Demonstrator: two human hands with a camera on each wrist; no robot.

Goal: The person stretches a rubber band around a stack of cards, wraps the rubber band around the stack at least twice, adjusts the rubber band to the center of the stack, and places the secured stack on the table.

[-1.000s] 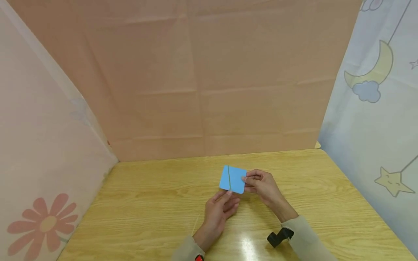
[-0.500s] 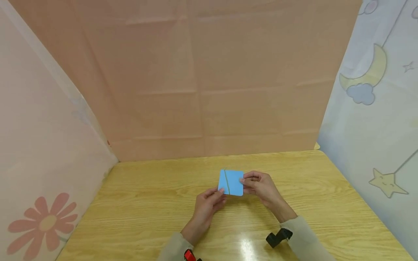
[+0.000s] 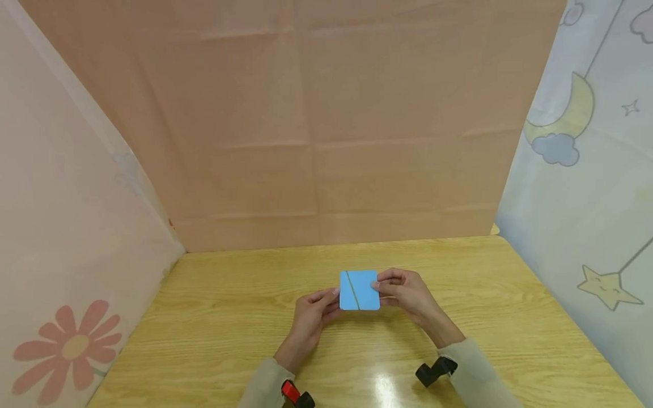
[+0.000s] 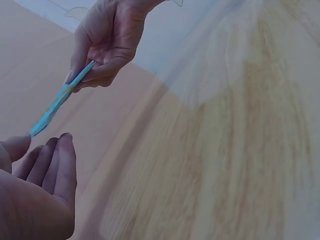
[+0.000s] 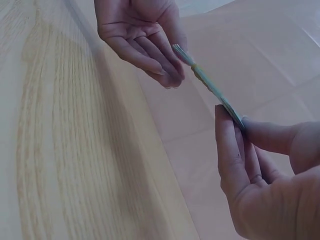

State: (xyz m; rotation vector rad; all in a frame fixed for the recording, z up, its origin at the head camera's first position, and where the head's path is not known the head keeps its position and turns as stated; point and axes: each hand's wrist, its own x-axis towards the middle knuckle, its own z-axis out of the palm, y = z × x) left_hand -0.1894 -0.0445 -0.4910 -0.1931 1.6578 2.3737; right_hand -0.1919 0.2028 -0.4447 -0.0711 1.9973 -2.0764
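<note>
A thin stack of blue square cards with rounded corners is held up above the table. A narrow yellowish rubber band runs slantwise round it, left of the middle. My right hand pinches its right edge, thumb on the front and fingers behind. At the left edge is my left hand, its thumb tip at or touching the cards. In the left wrist view the fingers of that hand are loosely bent and apart from the stack. Edge-on in the right wrist view, several layers show.
The wood-grain table spreads beneath both hands. Behind it hangs a creased tan cloth. Printed cloths stand at the left and right. Dark wrist straps with devices sit on the sleeves.
My left hand has moved left, from below the stack to its left edge. The stack has come slightly down and turned straighter; the right hand keeps its pinch.
</note>
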